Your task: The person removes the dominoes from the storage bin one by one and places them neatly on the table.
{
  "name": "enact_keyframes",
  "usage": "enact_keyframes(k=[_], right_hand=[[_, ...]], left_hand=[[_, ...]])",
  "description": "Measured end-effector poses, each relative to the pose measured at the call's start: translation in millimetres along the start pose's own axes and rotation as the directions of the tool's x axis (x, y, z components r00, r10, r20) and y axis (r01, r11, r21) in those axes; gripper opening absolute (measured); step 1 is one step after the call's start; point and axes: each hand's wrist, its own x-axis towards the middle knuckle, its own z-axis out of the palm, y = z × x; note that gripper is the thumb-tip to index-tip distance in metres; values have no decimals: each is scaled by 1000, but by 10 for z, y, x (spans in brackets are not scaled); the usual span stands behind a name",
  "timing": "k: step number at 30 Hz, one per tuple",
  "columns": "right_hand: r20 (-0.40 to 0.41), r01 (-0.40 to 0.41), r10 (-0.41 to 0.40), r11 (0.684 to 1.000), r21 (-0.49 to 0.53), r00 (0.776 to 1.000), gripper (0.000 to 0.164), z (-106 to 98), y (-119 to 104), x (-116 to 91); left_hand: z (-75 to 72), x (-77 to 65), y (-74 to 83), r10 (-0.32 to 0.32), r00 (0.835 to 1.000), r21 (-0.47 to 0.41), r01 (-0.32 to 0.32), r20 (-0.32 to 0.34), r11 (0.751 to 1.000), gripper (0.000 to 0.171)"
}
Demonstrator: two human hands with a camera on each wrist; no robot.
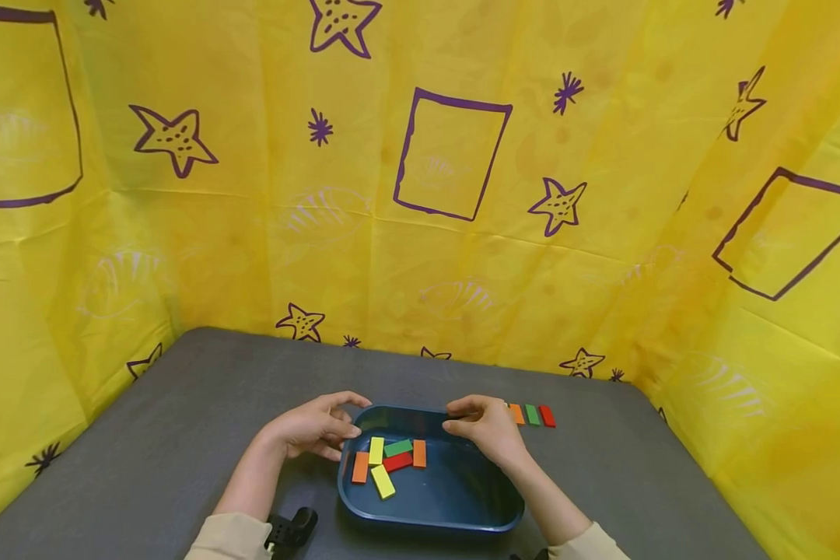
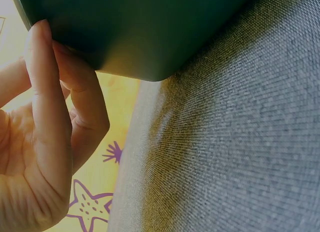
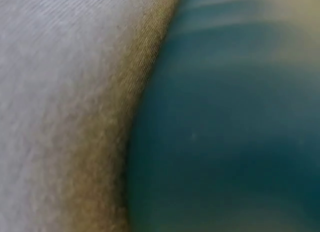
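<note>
A dark blue tray (image 1: 455, 498) stands on the grey table. Several small coloured blocks lie in its left half, among them a red block (image 1: 397, 462), a green block (image 1: 397, 448) and a yellow block (image 1: 383, 481). My left hand (image 1: 313, 426) grips the tray's left end, its fingers curled at the rim; the left wrist view shows fingertips against the tray's wall (image 2: 135, 37). Over the far right rim is my right hand (image 1: 486, 429), fingers bent and thumb near the index finger. Whether it pinches the rim or a block is hidden. Only the tray's side (image 3: 225, 117) shows in the right wrist view.
Beyond the right hand, a row of blocks lies on the table (image 1: 623, 467), with an orange block (image 1: 516, 414), a green block (image 1: 533, 414) and a red block (image 1: 547, 416) showing. The hand covers the row's left end. A yellow patterned cloth (image 1: 364, 272) surrounds the table.
</note>
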Motion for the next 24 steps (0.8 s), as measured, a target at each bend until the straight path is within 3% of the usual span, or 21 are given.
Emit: enact_keyframes(k=[8, 24], right_hand=[[106, 70, -67, 997, -18, 992, 28, 147, -27, -16], [220, 92, -65, 989, -117, 973, 39, 322, 63, -14]], left_hand=[[-4, 2, -2, 3, 1000, 2, -3, 1, 1000, 54], [-3, 6, 12, -3, 1000, 1, 3, 5, 1000, 53]])
